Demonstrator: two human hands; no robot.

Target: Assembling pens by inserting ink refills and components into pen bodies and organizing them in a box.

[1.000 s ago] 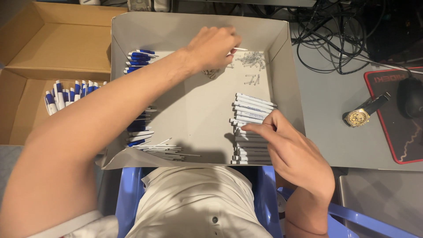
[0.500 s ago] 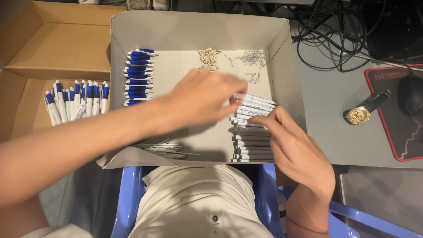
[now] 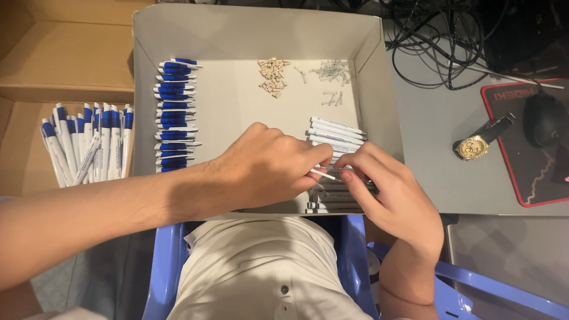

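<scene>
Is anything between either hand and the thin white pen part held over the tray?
Nothing visible. The left hand and right hand both pinch the thin white pen part directly, above the stack of white barrels in the cardboard tray.

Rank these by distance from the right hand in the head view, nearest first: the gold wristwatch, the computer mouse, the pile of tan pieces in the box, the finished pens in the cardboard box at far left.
From the right hand:
1. Gold wristwatch, on the desk to its right.
2. Pile of tan pieces, at the back of the box; computer mouse, on the mat at far right. These two are too close to call.
3. Finished pens, far left.
</scene>
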